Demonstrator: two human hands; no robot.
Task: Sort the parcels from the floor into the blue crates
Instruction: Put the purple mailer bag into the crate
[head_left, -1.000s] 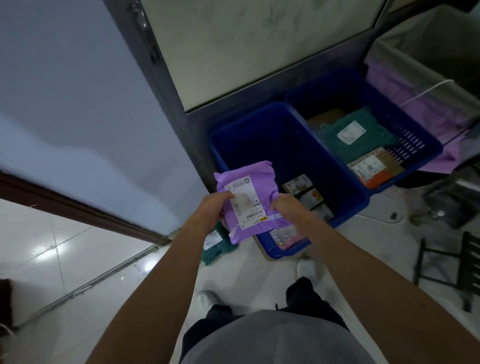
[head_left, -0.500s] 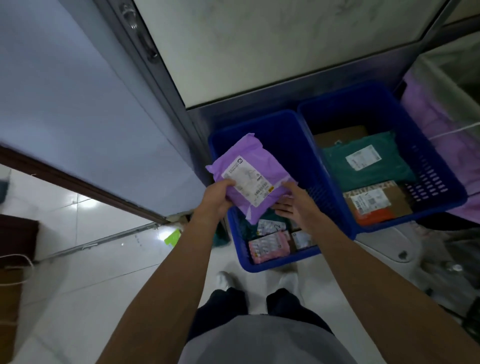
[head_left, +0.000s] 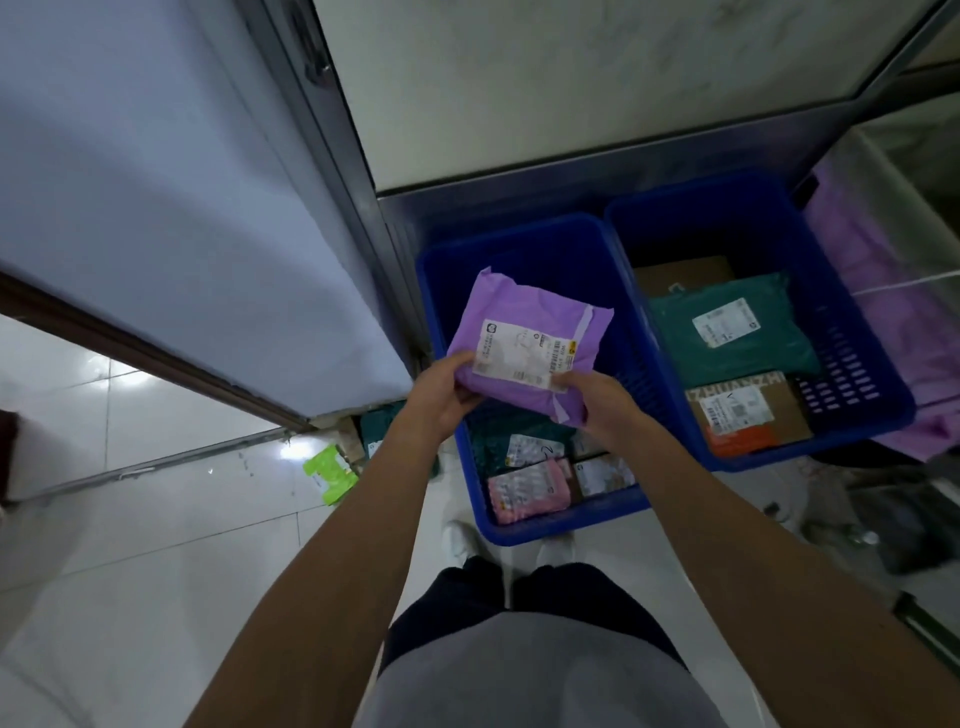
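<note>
Item 1: purple parcel, a soft mailer with its white label facing up. I see it held in the air over the left crate, tilted, with its far end higher.

Item 2: left hand. It is clamped on the parcel's near left corner, thumb on top by the label edge.

Item 3: right hand. It pinches the near right edge, thumb on the label (the fingers underneath I cannot see).

Item 4: left crate, blue, on the floor against the wall. I count a pink parcel, a dark green parcel and a white-labelled parcel at its near end.

Item 5: right crate, blue, touching the left one. It holds a teal parcel, a brown box with an orange band, and a plain cardboard box at the back.

Item 6: on the floor, a bright green packet lies near the door track, and a teal floor parcel sits just beside the left crate.

Item 7: purple cloth, draped right of the right crate.
</note>
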